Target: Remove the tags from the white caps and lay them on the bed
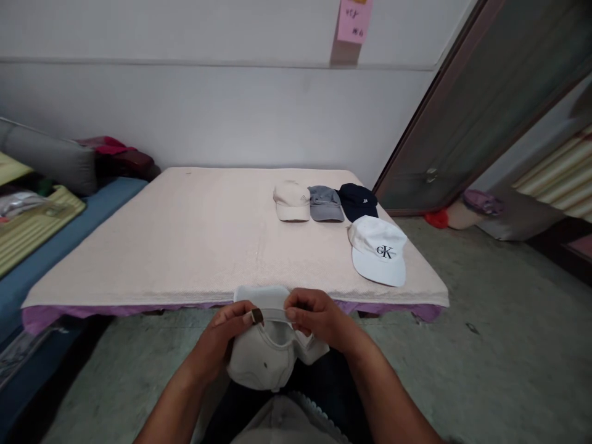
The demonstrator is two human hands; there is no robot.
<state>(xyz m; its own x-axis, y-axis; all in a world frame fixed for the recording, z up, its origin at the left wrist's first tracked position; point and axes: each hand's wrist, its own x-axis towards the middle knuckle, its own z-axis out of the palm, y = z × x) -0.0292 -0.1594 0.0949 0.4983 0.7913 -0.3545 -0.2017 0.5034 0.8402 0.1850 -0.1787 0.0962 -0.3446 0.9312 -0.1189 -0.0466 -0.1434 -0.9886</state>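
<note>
A white cap (263, 364) is held over my lap at the near edge of the bed, its back opening facing up. My left hand (235, 324) is closed on the strap end by a small brass-coloured buckle. Across the opening, my right hand (319, 314) pinches the other side of the strap. Part of the cap's inside and right side is hidden by my right hand. Ahead on the bed are a cream cap (292, 200), a grey cap (326, 203) and a navy cap (358, 202) in a row. A white cap with black "CK" letters (378, 250) lies nearer me.
The bed (185, 240) has a pale cover over purple cloth. At the left, a blue surface (115, 197) carries a grey cushion (55, 157) and a yellow striped item (46, 222). A pink note (354, 21) hangs on the wall. A sliding door (444, 135) stands right.
</note>
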